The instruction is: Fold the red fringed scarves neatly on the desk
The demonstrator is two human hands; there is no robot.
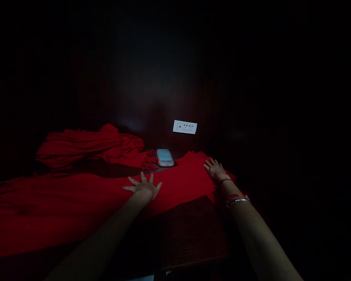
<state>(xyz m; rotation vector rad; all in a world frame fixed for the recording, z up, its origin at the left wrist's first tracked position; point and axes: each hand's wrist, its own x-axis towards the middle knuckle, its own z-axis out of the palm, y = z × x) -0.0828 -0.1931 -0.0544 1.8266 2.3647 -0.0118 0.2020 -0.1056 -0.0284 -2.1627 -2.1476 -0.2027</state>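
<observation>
A long red scarf [175, 187] lies stretched across a dark tabletop [190, 230], from the left edge of the view to the right of centre. My left hand [144, 189], with a ring on one finger, rests flat on its middle with fingers spread. Near the scarf's right end, my right hand [215, 170] lies palm down on the cloth, fingers extended. Bracelets circle my right wrist. Neither hand grips anything. Behind the left part of the scarf is a second, bunched red scarf [90, 146] with a fringed end.
A lit phone [165, 157] lies on the table behind the stretched scarf, close to the fringe. On the dark back panel sits a white power socket [185, 127]. Something pale [143, 278] shows at the bottom edge. The surroundings are very dark.
</observation>
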